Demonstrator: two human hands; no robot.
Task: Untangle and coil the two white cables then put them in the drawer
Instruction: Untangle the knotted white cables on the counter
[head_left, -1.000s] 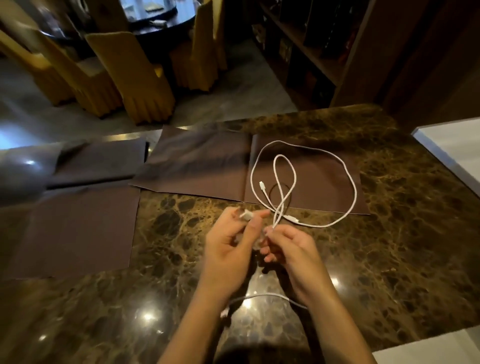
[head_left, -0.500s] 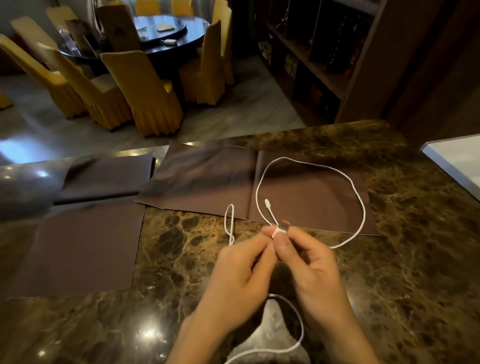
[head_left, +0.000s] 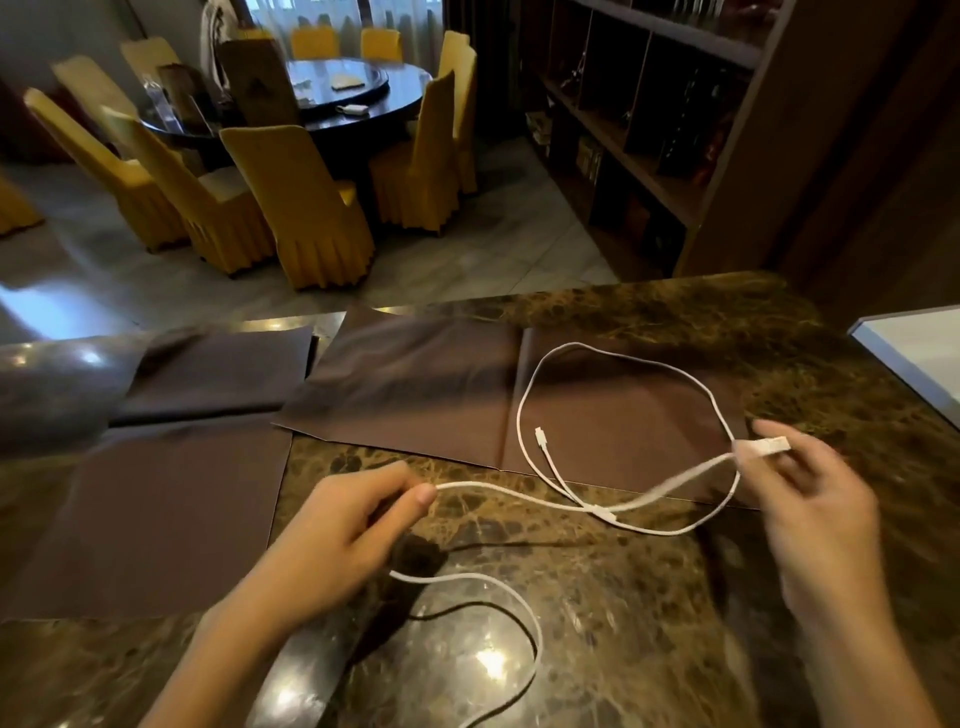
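The left hand pinches one white cable with thumb and fingers. The right hand, blurred, pinches its plug. This cable stretches between both hands above the desk. The second cable lies looped on a brown cloth, just beyond the hands.

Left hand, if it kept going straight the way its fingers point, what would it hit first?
Likely the loose white cable looped on the brown cloth, where it crosses the held cable that the left hand pinches. Depth is unclear, so it might pass above.
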